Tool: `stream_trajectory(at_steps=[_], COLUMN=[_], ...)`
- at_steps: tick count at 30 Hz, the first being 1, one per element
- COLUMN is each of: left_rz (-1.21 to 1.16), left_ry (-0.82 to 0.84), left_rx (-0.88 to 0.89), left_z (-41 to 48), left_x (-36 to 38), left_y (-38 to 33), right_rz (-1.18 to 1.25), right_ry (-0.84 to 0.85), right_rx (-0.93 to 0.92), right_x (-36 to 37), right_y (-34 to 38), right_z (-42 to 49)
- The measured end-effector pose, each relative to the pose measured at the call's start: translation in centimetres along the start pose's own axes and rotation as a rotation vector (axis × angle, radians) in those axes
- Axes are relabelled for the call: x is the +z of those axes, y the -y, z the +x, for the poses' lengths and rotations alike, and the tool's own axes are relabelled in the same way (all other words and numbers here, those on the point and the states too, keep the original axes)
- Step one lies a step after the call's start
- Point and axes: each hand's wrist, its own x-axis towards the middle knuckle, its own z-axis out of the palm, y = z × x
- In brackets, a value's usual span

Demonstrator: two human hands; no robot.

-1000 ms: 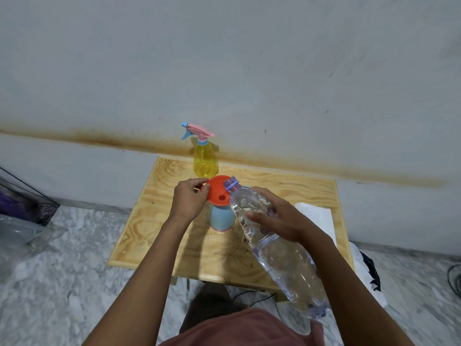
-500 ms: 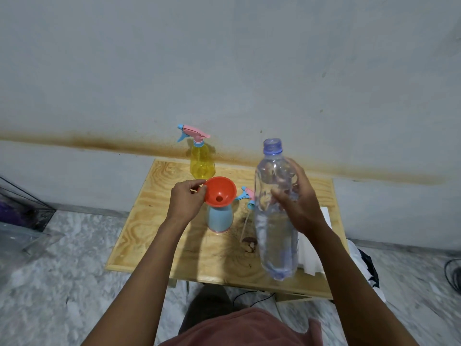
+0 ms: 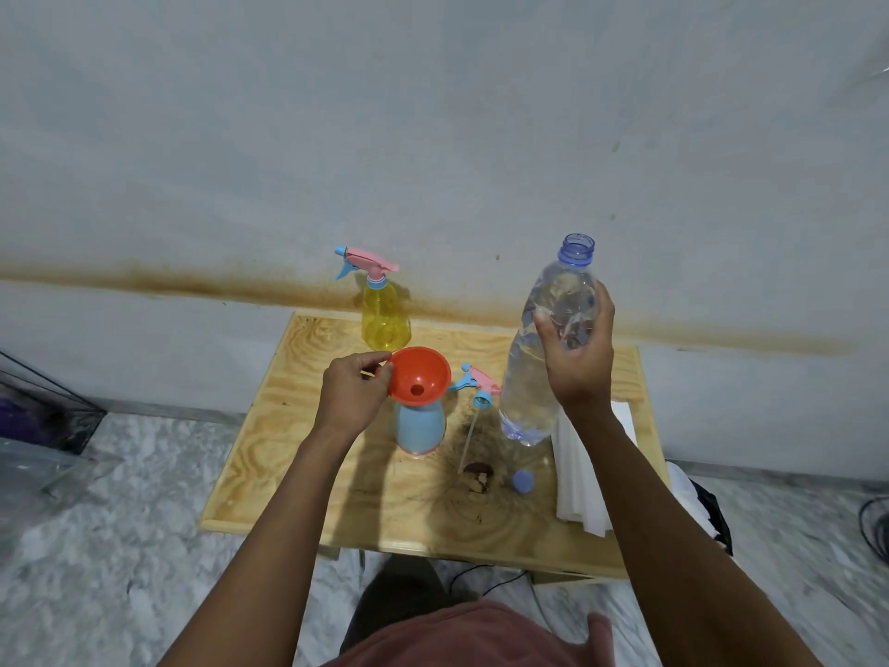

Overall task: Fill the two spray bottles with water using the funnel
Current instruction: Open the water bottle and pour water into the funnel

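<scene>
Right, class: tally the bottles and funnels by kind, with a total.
Spray bottles: 2 (yellow plastic spray bottle, pale blue plastic spray bottle)
Water bottles: 1 (clear plastic water bottle)
Funnels: 1 (orange plastic funnel)
Total: 4

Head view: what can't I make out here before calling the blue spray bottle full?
Head view, all:
- Blue spray bottle water level: opaque body; the funnel covers its neck.
- Funnel spout: hidden under its own bowl.
- Water bottle level: clear plastic, right hand wraps its middle.
- Yellow spray bottle level: tinted, too small.
- White stack: partly behind the right forearm.
- Brown object by the blue cap: blurred, unidentifiable.
</scene>
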Motion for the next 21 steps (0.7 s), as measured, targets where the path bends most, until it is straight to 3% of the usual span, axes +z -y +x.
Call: stream_trajectory(at_steps=[21], left_rz=[-0.025], left_ry=[-0.008], left_rx=[-0.039], left_z=[0.0], left_x=[0.1], left_y=[0.0], right_rz=[-0.077], right_ry=[-0.148], right_rx=[0.040], right_x=[0.8], right_y=[-2.3], right_z=[-1.6])
